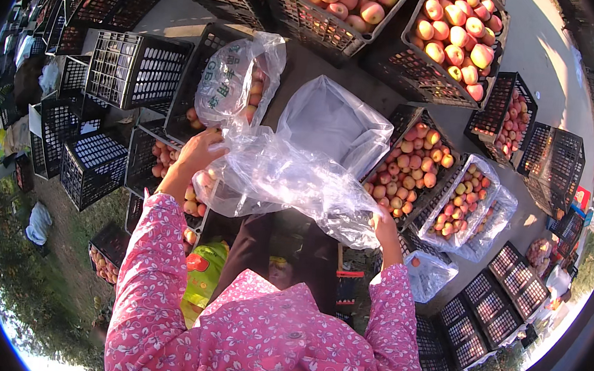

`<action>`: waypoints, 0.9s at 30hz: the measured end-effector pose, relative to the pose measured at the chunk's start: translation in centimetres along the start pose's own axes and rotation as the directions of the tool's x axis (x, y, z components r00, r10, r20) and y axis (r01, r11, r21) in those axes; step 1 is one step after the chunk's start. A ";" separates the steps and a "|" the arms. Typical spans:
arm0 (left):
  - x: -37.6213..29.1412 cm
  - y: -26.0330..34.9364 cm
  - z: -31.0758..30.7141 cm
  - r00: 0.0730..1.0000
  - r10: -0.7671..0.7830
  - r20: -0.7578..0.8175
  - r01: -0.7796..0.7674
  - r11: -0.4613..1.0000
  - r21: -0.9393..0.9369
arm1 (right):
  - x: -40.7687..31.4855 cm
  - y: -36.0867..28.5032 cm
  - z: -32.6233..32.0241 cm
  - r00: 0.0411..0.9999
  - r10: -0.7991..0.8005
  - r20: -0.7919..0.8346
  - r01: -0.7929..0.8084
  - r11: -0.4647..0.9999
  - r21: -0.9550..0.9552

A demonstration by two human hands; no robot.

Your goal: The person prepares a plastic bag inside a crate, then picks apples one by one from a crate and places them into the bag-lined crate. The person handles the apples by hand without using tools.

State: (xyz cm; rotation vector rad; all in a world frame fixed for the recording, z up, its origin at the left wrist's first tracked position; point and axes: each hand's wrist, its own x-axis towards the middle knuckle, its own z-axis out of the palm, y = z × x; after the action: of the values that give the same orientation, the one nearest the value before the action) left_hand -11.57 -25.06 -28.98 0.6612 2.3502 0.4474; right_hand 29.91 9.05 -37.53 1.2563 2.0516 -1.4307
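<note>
Stretched between my hands is a clear plastic bag (pixel 287 176), crumpled and shiny in the sun. My left hand (pixel 205 148) grips its left end, over the edge of a black crate of apples. The bag's right end is pinched in my right hand (pixel 383 226), near another apple crate (pixel 409 169). Just beyond the bag stands a container lined with clear plastic (pixel 329 119), with no apples visible in it. A plastic bag with green printing (pixel 232 82) lies over apples in the crate at the upper left of my hands.
Large black crates heaped with apples (pixel 453 40) stand at the top. Black plastic crates (pixel 137 71) are stacked on the left. On the right are a plastic-lined crate of apples (pixel 462 200) and several more dark crates (pixel 493 303). A green and yellow bag (pixel 204 278) sits beside my legs.
</note>
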 end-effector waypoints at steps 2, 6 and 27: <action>2.7 -1.2 2.5 0.998 -0.042 0.036 0.040 0.998 0.038 | 2.2 3.5 0.2 0.997 -0.060 -0.043 0.058 0.998 -0.027; 7.7 -1.0 6.9 0.997 -0.051 -0.051 0.048 0.997 -0.055 | 5.5 7.5 -0.3 0.986 -0.061 -0.155 0.037 0.988 -0.152; 29.6 2.5 13.4 0.937 -0.210 0.280 0.344 0.700 -0.626 | 23.0 1.7 -8.9 0.907 0.365 -0.212 -0.075 0.634 0.769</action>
State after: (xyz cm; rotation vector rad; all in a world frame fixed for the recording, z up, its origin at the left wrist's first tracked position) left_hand -21.40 -4.51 -52.23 -0.0088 1.8605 0.9770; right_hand 20.37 27.73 -50.54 2.1441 1.3703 -2.1513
